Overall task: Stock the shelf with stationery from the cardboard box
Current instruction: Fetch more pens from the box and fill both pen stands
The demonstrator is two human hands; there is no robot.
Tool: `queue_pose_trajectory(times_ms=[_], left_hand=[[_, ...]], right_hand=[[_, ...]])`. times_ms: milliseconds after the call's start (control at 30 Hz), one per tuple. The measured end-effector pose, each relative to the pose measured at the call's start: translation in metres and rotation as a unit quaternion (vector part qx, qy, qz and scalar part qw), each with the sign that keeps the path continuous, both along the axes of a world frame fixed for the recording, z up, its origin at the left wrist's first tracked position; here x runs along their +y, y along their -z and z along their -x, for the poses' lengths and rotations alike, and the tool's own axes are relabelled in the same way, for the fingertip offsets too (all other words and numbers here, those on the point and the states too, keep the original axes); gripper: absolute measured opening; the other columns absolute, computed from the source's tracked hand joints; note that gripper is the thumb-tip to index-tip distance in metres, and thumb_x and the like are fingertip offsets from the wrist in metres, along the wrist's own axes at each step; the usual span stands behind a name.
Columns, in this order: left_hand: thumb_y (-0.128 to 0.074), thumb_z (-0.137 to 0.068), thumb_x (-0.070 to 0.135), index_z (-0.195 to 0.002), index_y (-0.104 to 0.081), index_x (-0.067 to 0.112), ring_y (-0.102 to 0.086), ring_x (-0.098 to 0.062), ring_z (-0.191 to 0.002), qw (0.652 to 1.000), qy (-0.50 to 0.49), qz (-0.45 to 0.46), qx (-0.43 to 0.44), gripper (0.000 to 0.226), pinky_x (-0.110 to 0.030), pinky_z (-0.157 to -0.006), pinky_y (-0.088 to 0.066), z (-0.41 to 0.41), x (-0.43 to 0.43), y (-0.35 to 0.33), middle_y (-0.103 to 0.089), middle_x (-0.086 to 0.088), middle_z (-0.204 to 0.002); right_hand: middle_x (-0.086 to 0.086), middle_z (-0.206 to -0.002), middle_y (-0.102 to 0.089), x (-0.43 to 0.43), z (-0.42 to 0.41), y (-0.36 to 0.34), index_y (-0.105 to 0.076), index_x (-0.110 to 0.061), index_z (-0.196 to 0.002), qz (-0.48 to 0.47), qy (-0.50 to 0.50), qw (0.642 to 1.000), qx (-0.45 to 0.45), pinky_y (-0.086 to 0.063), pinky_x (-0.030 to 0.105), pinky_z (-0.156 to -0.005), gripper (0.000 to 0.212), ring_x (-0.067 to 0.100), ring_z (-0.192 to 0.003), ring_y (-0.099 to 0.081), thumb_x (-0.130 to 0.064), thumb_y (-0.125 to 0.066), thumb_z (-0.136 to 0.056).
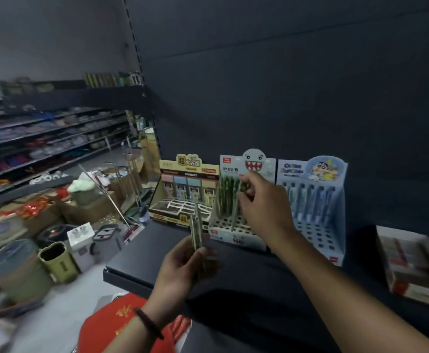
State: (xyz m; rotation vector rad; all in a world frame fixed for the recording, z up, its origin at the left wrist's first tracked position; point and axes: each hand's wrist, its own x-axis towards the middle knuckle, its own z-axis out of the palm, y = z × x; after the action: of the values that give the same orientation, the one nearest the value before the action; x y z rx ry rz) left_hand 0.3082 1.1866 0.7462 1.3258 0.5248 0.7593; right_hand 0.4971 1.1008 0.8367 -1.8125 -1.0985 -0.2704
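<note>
The right hand [262, 202] pinches a green pen [236, 214] by its top end, thumb and fingertips closed on it. The tip is down among the holes of the middle rack [236, 236], which stands on the dark shelf [154, 253]. The left hand [185, 266] grips a bundle [196, 231] of the same green pens upright, nearer and to the left, over the shelf's front part.

From where I stand, the job is to find a free hole just in front of the standing pens [225, 197] and tilt the pen to their lean before letting go. Filling from the far rows toward the near ones would spare reaching over pens already set. The holes are small and blurred, so I cannot tell which one the tip is in, or whether it is seated.

The left rack [167, 217], with pastel cases, sits just beside the middle one. The blue rack [333, 225] stands close on the right with its own pens, and the right forearm crosses in front of it, so a careless swing could tip it. A tray [412, 266] lies well apart at the far right of the shelf. On the floor to the left are cardboard boxes [86, 212] and clutter, and I cannot tell which box feeds this stock.
</note>
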Motion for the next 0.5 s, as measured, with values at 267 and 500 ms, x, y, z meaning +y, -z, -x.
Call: queue_pose_trajectory(times_ms=[267,500], left_hand=[[-0.06,-0.104,0.011,-0.109,-0.067,0.01,-0.074,-0.034,-0.094,0.991,0.007,-0.134,0.023,0.009,-0.041,-0.081,-0.063,-0.039,0.072,0.005,-0.077,-0.012,-0.099],[-0.061,-0.105,0.014,-0.11,-0.069,0.011,-0.074,-0.025,-0.095,0.981,0.052,-0.186,0.009,0.01,-0.031,-0.079,-0.06,-0.052,0.096,0.013,-0.076,-0.01,-0.102]], right_hand=[[0.002,-0.083,-0.072,0.054,-0.005,0.002,-0.065,-0.025,-0.123,0.037,0.037,0.998,-0.019,-0.062,0.043,-0.069,0.022,0.017,-0.072,-0.069,-0.016,-0.066,-0.102],[-0.003,-0.082,-0.07,0.081,-0.003,0.006,-0.066,-0.023,-0.122,0.088,0.081,0.993,-0.021,-0.055,0.025,-0.064,0.023,0.007,-0.065,-0.064,-0.013,-0.067,-0.102]])
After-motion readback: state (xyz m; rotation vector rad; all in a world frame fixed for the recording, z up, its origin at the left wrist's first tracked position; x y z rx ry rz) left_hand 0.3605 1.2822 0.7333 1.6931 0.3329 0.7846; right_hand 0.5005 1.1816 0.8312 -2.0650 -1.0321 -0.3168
